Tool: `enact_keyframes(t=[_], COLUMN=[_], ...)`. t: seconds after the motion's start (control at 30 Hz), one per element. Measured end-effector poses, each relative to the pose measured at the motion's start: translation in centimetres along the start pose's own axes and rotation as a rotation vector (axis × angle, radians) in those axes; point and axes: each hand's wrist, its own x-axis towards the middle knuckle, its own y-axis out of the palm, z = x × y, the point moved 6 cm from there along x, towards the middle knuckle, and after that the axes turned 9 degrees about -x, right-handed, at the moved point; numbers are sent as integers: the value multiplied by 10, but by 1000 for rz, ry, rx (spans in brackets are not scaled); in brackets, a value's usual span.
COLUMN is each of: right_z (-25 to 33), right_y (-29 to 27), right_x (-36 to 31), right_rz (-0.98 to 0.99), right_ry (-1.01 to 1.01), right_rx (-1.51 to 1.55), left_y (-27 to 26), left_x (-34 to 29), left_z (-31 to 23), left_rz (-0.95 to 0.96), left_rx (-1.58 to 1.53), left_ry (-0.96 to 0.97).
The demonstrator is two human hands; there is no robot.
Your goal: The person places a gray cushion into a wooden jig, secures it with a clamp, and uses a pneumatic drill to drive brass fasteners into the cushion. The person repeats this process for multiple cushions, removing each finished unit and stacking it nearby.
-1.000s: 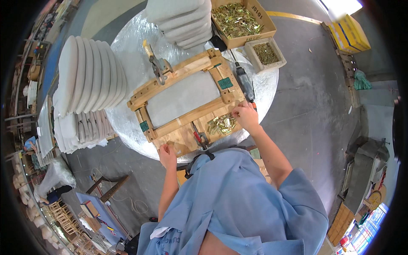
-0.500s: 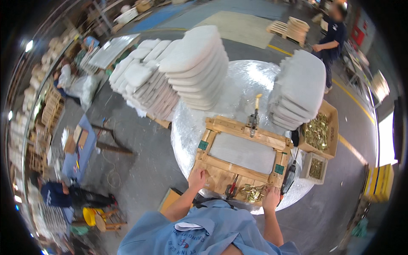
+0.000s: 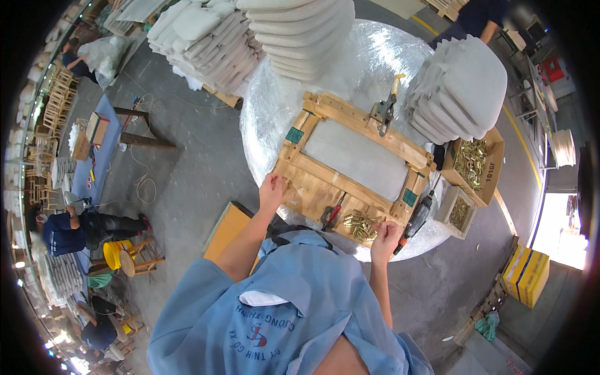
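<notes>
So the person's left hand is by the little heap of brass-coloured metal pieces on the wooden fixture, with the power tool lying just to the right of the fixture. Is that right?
Not quite: the head view shows the right hand by the heap of brass-coloured metal pieces on the wooden fixture. The power tool does lie just right of it.
</notes>
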Motion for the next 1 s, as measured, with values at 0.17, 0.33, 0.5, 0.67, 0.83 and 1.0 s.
enact_keyframes(t=[0.17, 0.33, 0.5, 0.67, 0.83, 1.0], right_z=[43, 104, 129, 108, 104, 99], right_y=[28, 65, 68, 79, 80, 76], right_x=[-6, -14, -16, -27, -25, -15], right_rz=[184, 451, 526, 538, 528, 458], right_ry=[-50, -281, -308, -266, -289, -131], right_rx=[40, -68, -139, -133, -87, 59], left_y=[25, 75, 83, 81, 92, 105], left_x=[-22, -68, -84, -87, -78, -32], left_z=[-70, -103, -106, -121, -116, -109], left_rz=[164, 792, 967, 943, 1106, 1013], left_rx=[-85, -262, -201, -338, -201, -208], left_ry=[32, -306, -486, -790, -641, -510])
